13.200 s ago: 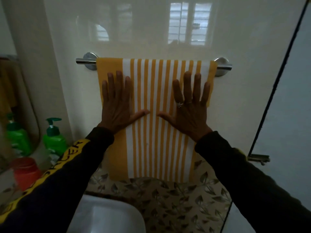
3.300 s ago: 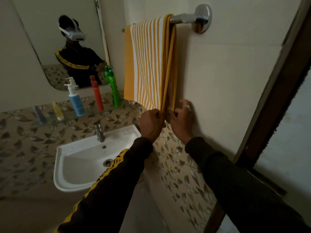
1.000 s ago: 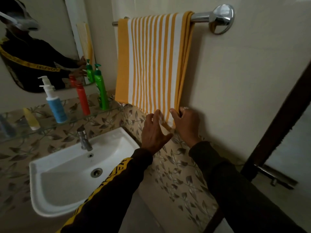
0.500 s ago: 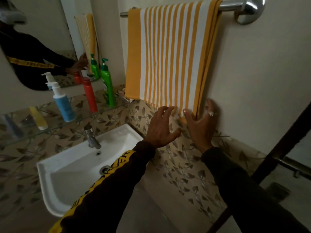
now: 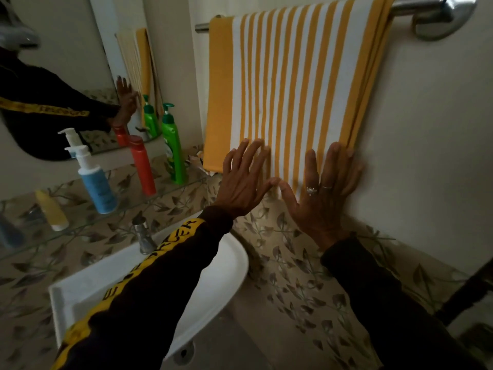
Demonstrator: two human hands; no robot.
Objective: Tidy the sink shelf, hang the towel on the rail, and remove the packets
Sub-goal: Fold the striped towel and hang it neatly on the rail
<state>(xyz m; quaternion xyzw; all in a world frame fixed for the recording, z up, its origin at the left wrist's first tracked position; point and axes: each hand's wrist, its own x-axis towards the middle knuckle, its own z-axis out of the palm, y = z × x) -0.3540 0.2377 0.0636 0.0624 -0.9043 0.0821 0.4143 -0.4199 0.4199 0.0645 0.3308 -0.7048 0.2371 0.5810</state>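
Fingers straight and spread apart on both hands lie flat against the lower part of the striped towel [image 5: 288,84]. On the left hand [image 5: 241,182] the fingertips reach onto the hem near its middle, the thumb pointing right. The right hand [image 5: 324,193], with rings on two fingers, presses the hem's right corner against the wall, its thumb pointing left and almost meeting the other thumb. Neither hand curls around the cloth.

Yellow and white, the towel hangs folded over the chrome rail [image 5: 405,8], its layered edge showing along the right side and the rail's round mount just beyond it.

Left of the towel a glass shelf [image 5: 88,225] runs along the leaf-patterned tiles. On it stand a green pump bottle [image 5: 173,150] nearest the towel, then a red bottle [image 5: 141,164], a blue pump bottle [image 5: 93,180] and a small yellow tube [image 5: 52,209]. Crumpled packets [image 5: 197,162] lie at the shelf's right end, just beside the towel's lower left corner. Below the shelf are a tap [image 5: 142,236] and a white sink [image 5: 80,287]. A mirror [image 5: 66,62] above reflects the dark sleeve and the bottles.
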